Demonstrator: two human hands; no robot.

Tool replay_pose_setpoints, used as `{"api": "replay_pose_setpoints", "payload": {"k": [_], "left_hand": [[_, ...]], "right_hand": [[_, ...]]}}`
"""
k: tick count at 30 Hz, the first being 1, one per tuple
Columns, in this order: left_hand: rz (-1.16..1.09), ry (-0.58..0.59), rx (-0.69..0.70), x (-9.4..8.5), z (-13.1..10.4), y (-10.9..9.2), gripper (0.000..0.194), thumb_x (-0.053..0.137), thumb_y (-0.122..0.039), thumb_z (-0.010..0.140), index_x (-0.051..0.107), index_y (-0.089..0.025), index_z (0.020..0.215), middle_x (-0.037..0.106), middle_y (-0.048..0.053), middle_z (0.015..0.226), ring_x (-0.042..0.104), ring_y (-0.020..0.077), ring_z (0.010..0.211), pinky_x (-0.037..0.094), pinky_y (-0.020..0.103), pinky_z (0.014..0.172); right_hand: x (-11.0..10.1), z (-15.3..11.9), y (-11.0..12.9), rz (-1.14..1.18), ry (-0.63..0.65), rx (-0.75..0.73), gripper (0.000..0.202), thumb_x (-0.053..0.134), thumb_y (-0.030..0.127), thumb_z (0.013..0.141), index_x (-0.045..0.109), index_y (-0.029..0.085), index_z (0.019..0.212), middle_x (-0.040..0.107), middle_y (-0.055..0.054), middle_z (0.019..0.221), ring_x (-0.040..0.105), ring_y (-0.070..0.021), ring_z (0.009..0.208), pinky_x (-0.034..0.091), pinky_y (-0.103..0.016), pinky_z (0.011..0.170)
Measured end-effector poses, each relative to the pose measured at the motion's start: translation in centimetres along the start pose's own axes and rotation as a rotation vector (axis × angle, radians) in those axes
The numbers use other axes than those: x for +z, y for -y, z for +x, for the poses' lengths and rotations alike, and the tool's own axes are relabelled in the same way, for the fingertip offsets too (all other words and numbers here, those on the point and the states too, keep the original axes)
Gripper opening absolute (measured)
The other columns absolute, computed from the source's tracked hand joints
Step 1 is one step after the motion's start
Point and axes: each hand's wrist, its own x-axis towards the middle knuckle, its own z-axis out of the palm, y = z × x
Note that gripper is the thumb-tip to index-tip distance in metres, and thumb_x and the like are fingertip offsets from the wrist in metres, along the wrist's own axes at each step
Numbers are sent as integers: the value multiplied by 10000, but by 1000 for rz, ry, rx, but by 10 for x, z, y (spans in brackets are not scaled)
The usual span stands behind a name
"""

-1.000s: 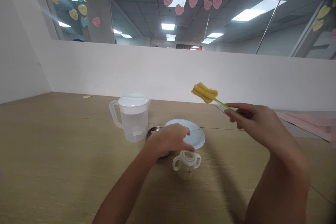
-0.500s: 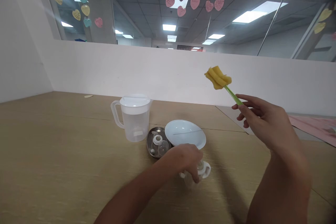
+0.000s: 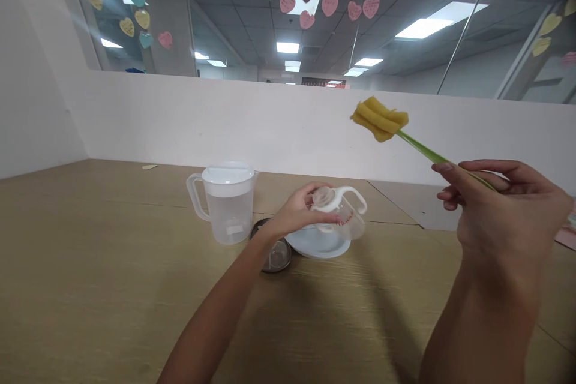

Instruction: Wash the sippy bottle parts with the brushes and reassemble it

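My left hand (image 3: pixel 300 211) is closed around a clear baby bottle (image 3: pixel 353 227) with white handles and red print. The bottle is tilted in the air, its open neck toward the left, above a white bowl (image 3: pixel 317 246). In my right hand (image 3: pixel 504 198) is a bottle brush with a yellow sponge head (image 3: pixel 379 119) and a green handle (image 3: pixel 420 148); the hand grips the handle and the sponge points up and left. Under my left wrist, a round metal dish (image 3: pixel 270 269) holding clear bottle parts is partly hidden.
A translucent lidded pitcher (image 3: pixel 230 213) stands left of the metal dish on the wooden table (image 3: pixel 112 264). Behind the table runs a white wall (image 3: pixel 180 120) below a window with heart-shaped notes. A pink item (image 3: pixel 566 236) lies at the far right edge.
My left hand has lifted the bottle off the table and tilted it over the bowl. My right hand has shifted right, its grip now farther down the brush handle.
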Motion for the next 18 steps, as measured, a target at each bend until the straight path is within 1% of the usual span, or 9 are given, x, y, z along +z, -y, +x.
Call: {"api": "replay_pose_setpoints", "payload": {"k": [2,4,7,10,14,16,18], "left_hand": [[3,-124,-4,-5,3,2,531,756,-292,600,525,-201,1069,616,54,1048,580,216,977,470,311,791],[37,-209,-5,-9,5,4,508,752,-315,603,530,-187,1041,622,58,1040,584,213,962,472,310,781],[106,-277,12,-14,8,7,530,765,-331,576,536,-170,1027,621,74,1053,583,213,955,469,310,776],[205,-333,66,-18,11,12,565,767,-348,563,541,-165,1046,622,78,1052,580,210,946,456,319,791],[525,-460,156,-23,12,16,618,764,-407,537,560,-192,1079,631,51,985,567,215,899,438,339,790],[684,-512,199,-25,11,15,606,755,-400,549,562,-204,1089,633,41,965,562,212,871,441,333,765],[838,-530,256,-27,9,12,561,741,-347,580,563,-207,1093,630,39,997,553,214,895,436,337,789]], "right_hand": [[0,2,-1,44,27,11,292,770,331,530,636,160,725,543,-2,529,463,-106,418,320,-221,348],[0,3,-2,73,69,20,281,783,310,513,646,156,703,538,0,515,454,-96,416,312,-215,349],[1,4,-3,40,166,46,292,789,320,508,653,154,707,536,4,507,441,-86,420,313,-213,363],[2,3,-2,-57,308,90,312,788,354,508,652,149,699,527,6,492,424,-80,418,317,-217,381],[5,4,-4,-194,482,147,327,759,411,540,656,152,709,482,24,450,374,-67,396,292,-219,383],[6,6,-7,-248,526,146,330,748,431,544,660,160,710,467,31,451,359,-64,397,271,-211,377],[6,7,-10,-299,542,125,333,741,451,542,666,169,703,493,22,488,372,-66,413,269,-206,379]]}}
